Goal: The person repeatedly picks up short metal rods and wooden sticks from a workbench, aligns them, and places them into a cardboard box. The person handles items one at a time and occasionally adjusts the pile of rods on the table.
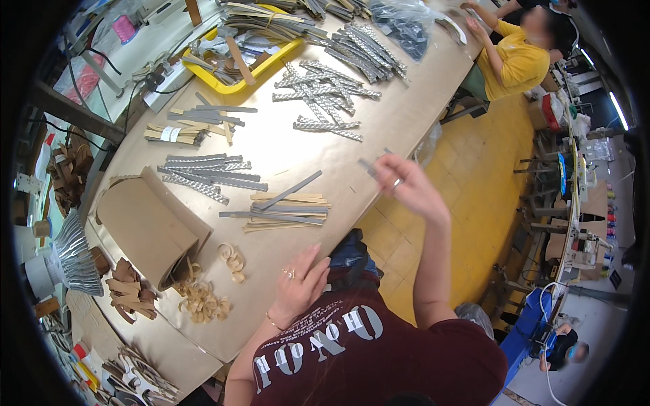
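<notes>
My right hand (409, 188), a ring on one finger, is raised past the table's right edge. It pinches a short grey strip (367, 167) whose end pokes out beyond the fingertips. Close to my body, my left hand (298, 281) rests at the table edge with its fingers stretched out and nothing in them. Just beyond it lies a loose pile of grey and tan strips (288, 213). Farther left is a bundle of grey and silver braided strips (210, 174). More braided strips (325, 91) are spread toward the far side.
A yellow tray (237, 88) holds strips and scraps. A brown cardboard roll (149, 223) stands at the left, beside curled tan shavings (203, 304). A clear bag of dark pieces (403, 30) sits far off. Another person in yellow (518, 61) works at the table's far end.
</notes>
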The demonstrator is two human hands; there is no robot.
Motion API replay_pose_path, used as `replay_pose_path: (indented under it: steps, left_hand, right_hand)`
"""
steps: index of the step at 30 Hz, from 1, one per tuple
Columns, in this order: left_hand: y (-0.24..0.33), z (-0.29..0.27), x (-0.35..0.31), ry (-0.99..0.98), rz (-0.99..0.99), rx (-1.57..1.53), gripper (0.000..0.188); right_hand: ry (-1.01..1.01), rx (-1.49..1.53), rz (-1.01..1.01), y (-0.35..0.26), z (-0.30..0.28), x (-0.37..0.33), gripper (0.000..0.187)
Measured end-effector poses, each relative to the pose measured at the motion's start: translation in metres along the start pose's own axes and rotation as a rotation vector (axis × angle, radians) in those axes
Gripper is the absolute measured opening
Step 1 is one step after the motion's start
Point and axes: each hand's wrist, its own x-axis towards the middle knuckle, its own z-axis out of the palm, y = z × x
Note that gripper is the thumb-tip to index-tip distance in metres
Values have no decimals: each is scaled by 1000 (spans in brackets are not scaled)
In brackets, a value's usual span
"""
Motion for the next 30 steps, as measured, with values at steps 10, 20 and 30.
replay_pose_path:
  steps: [10, 20, 30]
  left_hand:
    - [-12, -3, -10, -131, -67, -26, 27]
    - [-12, -3, -4, -107, -59, -23, 24]
    - [-13, 0, -16, -68, -122, 207, 32]
  right_hand:
    - [391, -412, 317, 77, -65, 35, 34]
    - [715, -1157, 444, 53, -32, 43, 35]
    - [59, -630, -425, 0, 108, 41, 25]
